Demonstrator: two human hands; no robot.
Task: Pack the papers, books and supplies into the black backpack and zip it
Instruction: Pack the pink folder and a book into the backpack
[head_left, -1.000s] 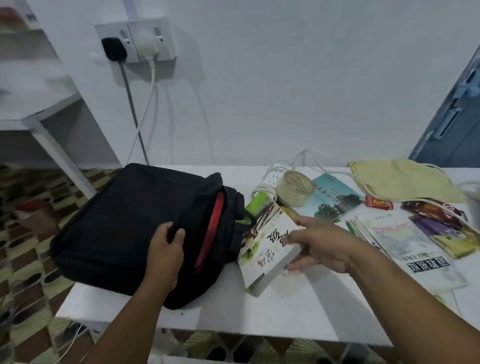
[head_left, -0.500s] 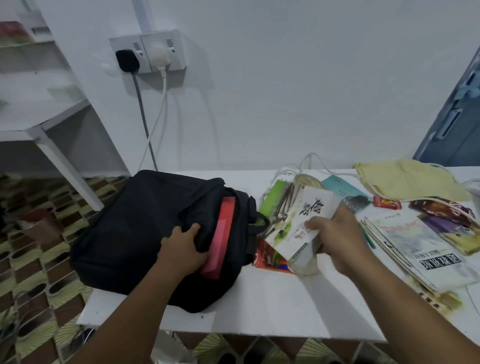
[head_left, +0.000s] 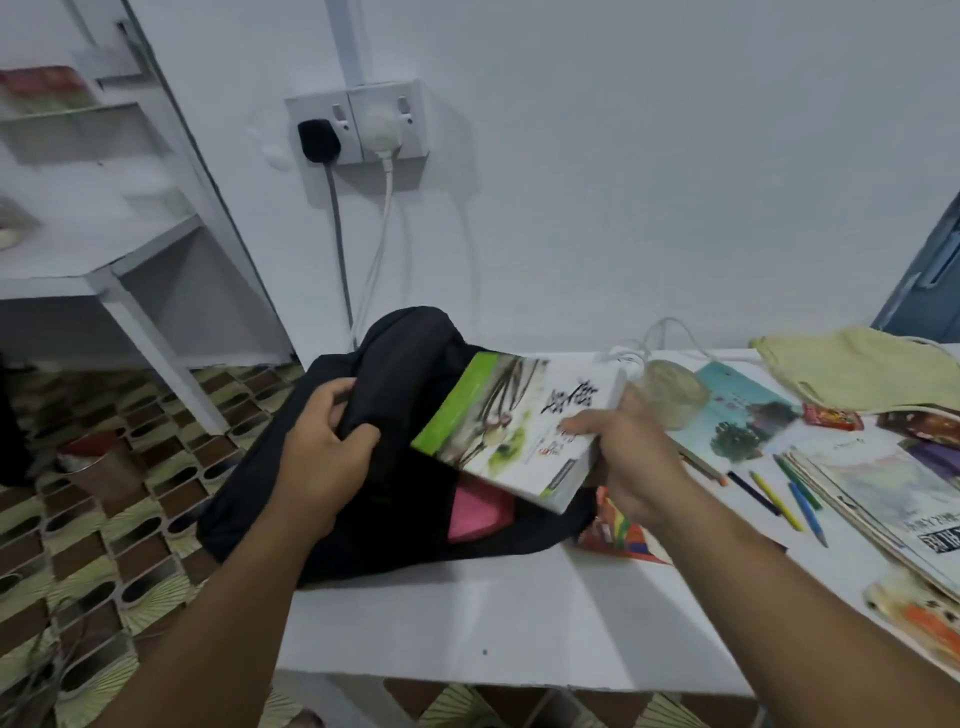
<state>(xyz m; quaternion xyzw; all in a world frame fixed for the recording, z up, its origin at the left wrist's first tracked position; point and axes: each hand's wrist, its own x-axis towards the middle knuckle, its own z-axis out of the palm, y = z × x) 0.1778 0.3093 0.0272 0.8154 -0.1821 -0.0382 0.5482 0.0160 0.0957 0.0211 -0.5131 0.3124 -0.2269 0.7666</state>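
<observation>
The black backpack lies at the left end of the white table, its mouth pulled open. My left hand grips the upper fabric edge and lifts it. My right hand holds a white book with a green spine over the opening, tilted towards the bag. A pink item shows inside the bag. A colourful booklet lies under my right hand. Several coloured pencils and a stack of papers and books lie to the right.
A teal book, a round lidded jar, a yellow cloth bag and snack packets sit at the back right. White cable runs along the wall. Wall sockets hang above. A white shelf stands left over patterned floor.
My right hand has lifted the white book from the table and swung it left over the bag's mouth. My left hand has pulled the bag's upper edge up, opening it wider.
</observation>
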